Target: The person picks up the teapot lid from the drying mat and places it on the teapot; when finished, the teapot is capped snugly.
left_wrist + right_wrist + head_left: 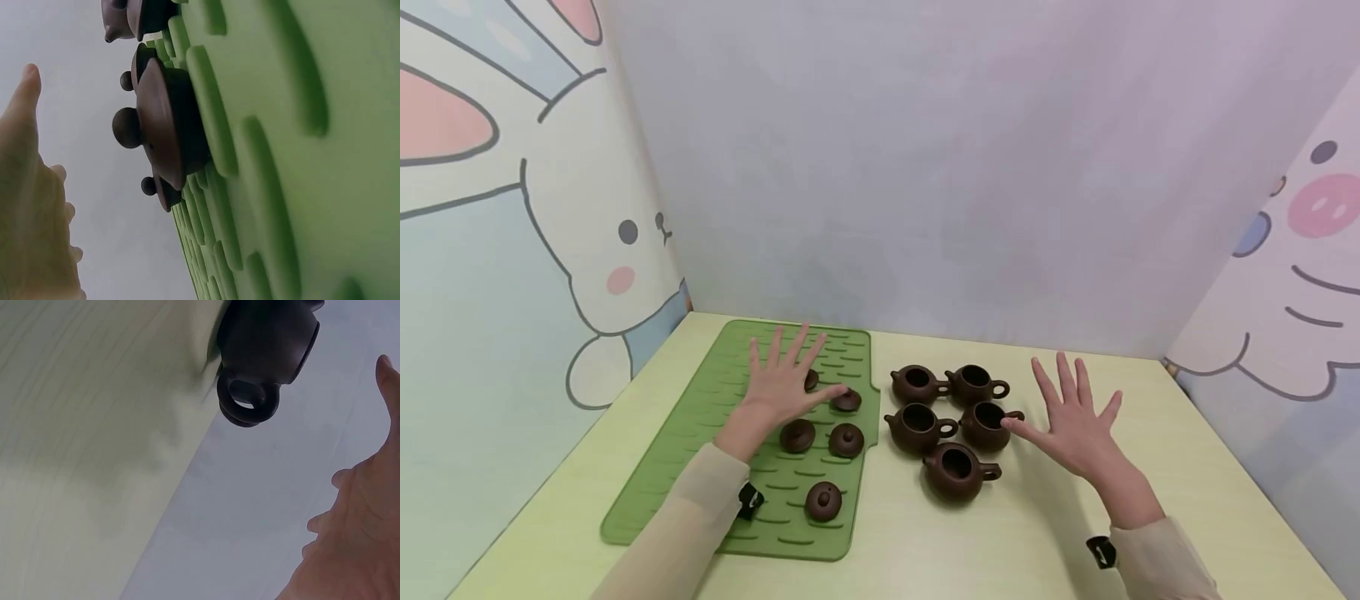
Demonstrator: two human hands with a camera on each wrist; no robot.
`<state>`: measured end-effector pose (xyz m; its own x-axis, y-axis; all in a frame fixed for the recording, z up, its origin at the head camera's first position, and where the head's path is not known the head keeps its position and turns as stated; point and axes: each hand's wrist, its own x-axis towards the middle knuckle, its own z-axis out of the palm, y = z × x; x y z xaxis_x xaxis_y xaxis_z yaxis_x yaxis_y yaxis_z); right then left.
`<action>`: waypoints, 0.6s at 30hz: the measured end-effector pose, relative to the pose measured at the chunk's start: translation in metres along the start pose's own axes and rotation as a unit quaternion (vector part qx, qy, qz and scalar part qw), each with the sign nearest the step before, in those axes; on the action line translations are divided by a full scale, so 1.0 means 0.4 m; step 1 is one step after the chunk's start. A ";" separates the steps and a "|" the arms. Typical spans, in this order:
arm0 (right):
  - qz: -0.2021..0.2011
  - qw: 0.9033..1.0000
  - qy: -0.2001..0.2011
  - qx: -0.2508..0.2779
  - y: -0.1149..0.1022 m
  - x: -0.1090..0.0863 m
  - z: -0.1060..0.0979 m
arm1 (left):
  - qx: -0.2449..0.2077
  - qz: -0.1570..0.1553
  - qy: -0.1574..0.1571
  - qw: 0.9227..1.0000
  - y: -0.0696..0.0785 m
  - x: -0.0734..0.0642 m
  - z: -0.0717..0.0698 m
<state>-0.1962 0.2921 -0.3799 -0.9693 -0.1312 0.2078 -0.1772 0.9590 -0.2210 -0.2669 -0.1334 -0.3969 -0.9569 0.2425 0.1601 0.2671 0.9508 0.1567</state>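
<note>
While upright — teapots (914,437) between hands (778,392) (1075,429).

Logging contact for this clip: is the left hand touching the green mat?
Apart: in the left wrist view, grey wall shows between the left hand and the green mat.

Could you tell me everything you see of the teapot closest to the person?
This teapot is dark brown and round-bellied, seemingly clay, with a short spout toward picture-left and a loop handle at right. Lidless, it stands upright on the pale table, right of the green mat. The right hand is apart from it; whether it touches a neighbouring teapot is unclear.
</note>
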 end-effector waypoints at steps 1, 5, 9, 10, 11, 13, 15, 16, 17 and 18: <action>0.000 1.000 0.001 -0.001 0.001 -0.002 0.001 | -0.001 0.002 0.002 1.000 0.000 -0.002 0.000; 0.001 1.000 0.005 0.003 0.004 -0.012 0.005 | 0.008 0.012 0.006 1.000 -0.001 -0.013 -0.001; 0.002 1.000 0.004 0.010 0.003 -0.022 0.012 | 0.012 0.022 0.013 1.000 -0.003 -0.026 0.002; 0.002 1.000 0.005 0.011 0.002 -0.023 0.014 | 0.012 0.023 0.014 1.000 -0.003 -0.029 0.002; 0.002 1.000 0.005 0.013 0.000 -0.025 0.016 | 0.012 0.026 0.016 0.999 -0.003 -0.032 0.002; 0.002 1.000 0.003 0.019 -0.003 -0.029 0.018 | 0.010 0.028 0.011 1.000 -0.002 -0.036 0.001; 0.002 1.000 0.004 0.021 -0.006 -0.031 0.020 | 0.011 0.028 0.008 1.000 0.000 -0.038 0.000; 0.002 1.000 0.004 0.023 -0.008 -0.032 0.020 | 0.011 0.029 0.007 1.000 0.001 -0.039 -0.001; 0.003 1.000 0.004 0.025 -0.009 -0.033 0.020 | 0.008 0.030 0.007 0.999 0.002 -0.039 -0.003; 0.003 1.000 0.003 0.025 -0.010 -0.034 0.019 | 0.005 0.031 0.006 0.999 0.003 -0.039 -0.003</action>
<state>-0.1837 0.2881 -0.3891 -0.9694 -0.1238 0.2118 -0.1797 0.9460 -0.2698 -0.2517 -0.1364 -0.3979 -0.9372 0.2983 0.1808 0.3243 0.9361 0.1363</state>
